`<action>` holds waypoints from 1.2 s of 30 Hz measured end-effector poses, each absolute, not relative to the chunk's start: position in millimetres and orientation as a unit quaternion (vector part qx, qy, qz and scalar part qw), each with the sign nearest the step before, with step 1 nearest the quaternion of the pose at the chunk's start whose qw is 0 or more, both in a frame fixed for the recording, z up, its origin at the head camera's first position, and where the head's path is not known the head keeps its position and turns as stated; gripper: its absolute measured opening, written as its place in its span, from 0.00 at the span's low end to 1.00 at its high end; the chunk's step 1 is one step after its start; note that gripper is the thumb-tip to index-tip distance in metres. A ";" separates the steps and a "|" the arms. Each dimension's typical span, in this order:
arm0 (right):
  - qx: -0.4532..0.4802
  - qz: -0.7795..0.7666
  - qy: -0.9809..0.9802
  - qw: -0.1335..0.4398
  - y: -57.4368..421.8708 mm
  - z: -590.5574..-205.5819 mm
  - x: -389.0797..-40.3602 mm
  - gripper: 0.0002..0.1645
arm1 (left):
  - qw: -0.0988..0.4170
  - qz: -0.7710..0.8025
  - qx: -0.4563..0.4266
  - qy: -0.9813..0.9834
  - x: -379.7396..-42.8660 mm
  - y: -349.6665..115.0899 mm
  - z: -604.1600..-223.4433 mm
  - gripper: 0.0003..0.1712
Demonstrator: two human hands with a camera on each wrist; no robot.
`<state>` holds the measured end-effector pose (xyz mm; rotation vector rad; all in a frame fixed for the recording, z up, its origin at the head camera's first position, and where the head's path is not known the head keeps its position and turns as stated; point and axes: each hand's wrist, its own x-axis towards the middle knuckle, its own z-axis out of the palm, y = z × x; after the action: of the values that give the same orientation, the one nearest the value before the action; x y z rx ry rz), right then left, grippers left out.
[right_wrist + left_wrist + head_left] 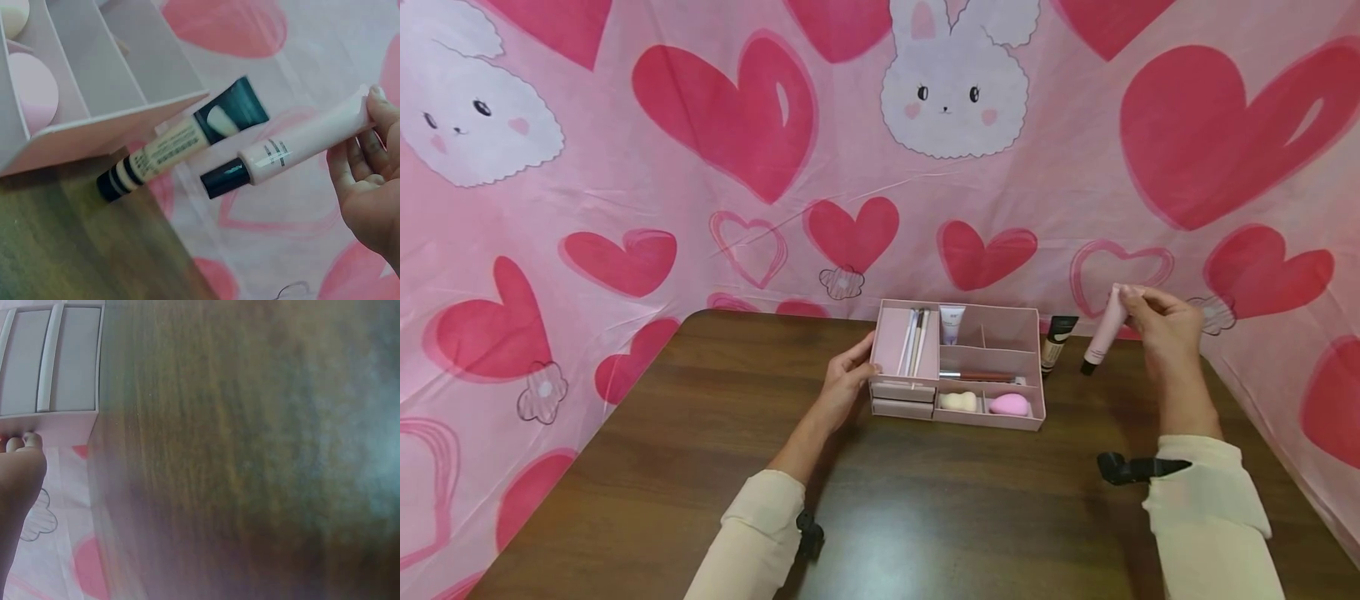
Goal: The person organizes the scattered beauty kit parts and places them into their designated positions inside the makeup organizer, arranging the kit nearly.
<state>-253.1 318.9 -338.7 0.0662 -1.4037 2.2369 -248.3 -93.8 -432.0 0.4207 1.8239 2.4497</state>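
Observation:
A pink makeup organizer (988, 342) stands toward the back of the table. My left hand (847, 379) grips its left side, thumb at the front corner and fingers along the side wall. My right hand (1172, 329) pinches the crimped end of a pale pink squeeze tube (306, 140), which hangs tilted with its black cap downward, right of the organizer. Between that tube and the organizer, a beige tube with a black top (172, 147) stands upright on its cap. A small white tube (951, 323) stands in a rear compartment of the organizer.
Slim brushes (913, 342) lie on the organizer's left top, above two drawers (902, 408). A brown-handled brush (981, 377) lies in the middle compartment; a cream sponge (958, 402) and a pink sponge (1009, 405) sit in front. A heart-patterned cloth (850, 167) hangs behind the wooden table (737, 400).

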 end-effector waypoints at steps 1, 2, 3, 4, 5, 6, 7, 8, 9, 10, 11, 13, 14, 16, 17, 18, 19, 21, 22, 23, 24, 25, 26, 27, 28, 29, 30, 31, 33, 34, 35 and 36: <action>0.031 0.816 -0.525 0.241 316.4 -335.9 -252.0 0.13 | 0.029 0.794 0.137 0.591 -248.4 -93.9 -432.1 0.39; 0.037 0.812 -0.534 0.233 313.8 -333.3 -250.7 0.13 | 0.029 0.794 0.138 0.591 -248.5 -94.0 -432.2 0.39; 0.044 0.807 -0.543 0.227 311.0 -330.8 -249.7 0.13 | 0.029 0.795 0.138 0.591 -248.5 -93.9 -432.2 0.39; 0.050 0.803 -0.551 0.222 307.7 -328.6 -248.8 0.13 | 0.029 0.795 0.137 0.590 -248.5 -93.8 -432.2 0.39; 0.056 0.800 -0.555 0.221 304.1 -326.6 -248.4 0.13 | 0.029 0.796 0.136 0.589 -248.2 -93.6 -431.9 0.39; 0.062 0.797 -0.559 0.219 300.4 -324.9 -248.0 0.14 | 0.029 0.796 0.134 0.589 -248.2 -93.4 -431.9 0.39; 0.069 0.794 -0.564 0.218 296.7 -323.2 -247.8 0.14 | 0.029 0.797 0.134 0.589 -248.6 -93.3 -431.8 0.39; 0.075 0.790 -0.568 0.218 292.6 -321.8 -247.9 0.15 | 0.029 0.797 0.132 0.589 -248.4 -93.1 -431.5 0.40; 0.083 0.788 -0.571 0.217 288.4 -320.6 -248.2 0.16 | 0.029 0.797 0.130 0.589 -248.6 -93.0 -431.3 0.40; 0.090 0.783 -0.577 0.216 284.0 -319.6 -248.6 0.16 | 0.028 0.797 0.129 0.589 -248.9 -93.0 -431.4 0.39; 0.096 0.778 -0.583 0.215 279.6 -318.9 -249.3 0.17 | 0.028 0.797 0.129 0.589 -249.2 -93.1 -431.5 0.39; 0.104 0.768 -0.596 0.211 270.6 -318.2 -250.8 0.18 | 0.028 0.796 0.129 0.590 -249.4 -93.4 -431.6 0.39; 0.106 0.763 -0.602 0.210 266.0 -318.2 -251.9 0.18 | 0.028 0.796 0.129 0.591 -249.2 -93.5 -431.3 0.40; 0.108 0.754 -0.614 0.208 257.8 -318.8 -254.2 0.19 | 0.029 0.796 0.129 0.591 -249.1 -93.5 -430.9 0.40; 0.109 0.751 -0.618 0.206 254.4 -320.1 -256.0 0.19 | 0.029 0.796 0.129 0.591 -249.0 -93.5 -431.1 0.40; 0.109 0.748 -0.622 0.204 251.4 -321.8 -257.8 0.19 | 0.029 0.797 0.127 0.590 -248.7 -93.3 -431.0 0.40; 0.111 0.747 -0.624 0.201 248.6 -323.4 -259.5 0.19 | 0.029 0.797 0.126 0.590 -248.3 -93.0 -430.8 0.40; 0.115 0.741 -0.630 0.200 243.0 -327.1 -263.0 0.19 | 0.029 0.798 0.125 0.589 -247.5 -92.7 -430.2 0.39; 0.115 0.738 -0.634 0.200 240.6 -329.4 -264.9 0.18 | 0.030 0.798 0.123 0.589 -247.1 -92.5 -430.0 0.39; 0.115 0.737 -0.635 0.200 238.0 -331.8 -266.9 0.18 | 0.029 0.799 0.122 0.588 -247.0 -92.4 -430.0 0.39; 0.113 0.733 -0.638 0.205 235.1 -334.0 -268.6 0.18 | 0.029 0.798 0.121 0.589 -246.6 -92.3 -429.5 0.39; 0.112 0.731 -0.640 0.210 232.1 -336.1 -270.5 0.15 | 0.029 0.798 0.122 0.590 -246.4 -92.3 -429.2 0.39; 0.109 0.729 -0.640 0.216 229.3 -338.7 -272.7 0.16 | 0.029 0.798 0.122 0.590 -246.5 -92.3 -428.9 0.39; 0.107 0.729 -0.639 0.221 226.8 -341.4 -275.0 0.15 | 0.028 0.797 0.122 0.590 -246.8 -92.3 -428.9 0.39; 0.104 0.730 -0.636 0.226 224.5 -344.4 -277.5 0.16 | 0.028 0.797 0.122 0.590 -247.0 -92.3 -429.0 0.39; 0.102 0.731 -0.634 0.232 222.3 -347.6 -280.2 0.16 | 0.028 0.797 0.122 0.590 -247.2 -92.2 -429.0 0.39; 0.100 0.730 -0.633 0.236 220.5 -350.9 -282.6 0.17 | 0.028 0.797 0.123 0.591 -247.4 -92.3 -429.1 0.39; 0.099 0.732 -0.631 0.236 218.8 -354.3 -284.8 0.18 | 0.029 0.797 0.123 0.591 -247.5 -92.2 -429.2 0.39; 0.092 0.733 -0.632 0.233 216.1 -361.1 -288.2 0.22 | 0.030 0.796 0.124 0.591 -247.6 -92.2 -429.4 0.40; 0.087 0.732 -0.636 0.229 215.2 -364.5 -289.3 0.22 | 0.031 0.796 0.124 0.591 -247.4 -92.2 -429.4 0.40; 0.083 0.729 -0.642 0.224 214.3 -367.9 -290.2 0.23 | 0.031 0.796 0.125 0.591 -247.7 -92.2 -429.7 0.40; 0.078 0.725 -0.649 0.219 213.4 -371.0 -290.6 0.23 | 0.032 0.795 0.125 0.592 -247.9 -92.3 -430.0 0.40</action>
<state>-290.6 213.4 -371.0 0.2172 -1.7953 2.0063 -247.9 -92.3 -430.0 0.3851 1.8229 2.4492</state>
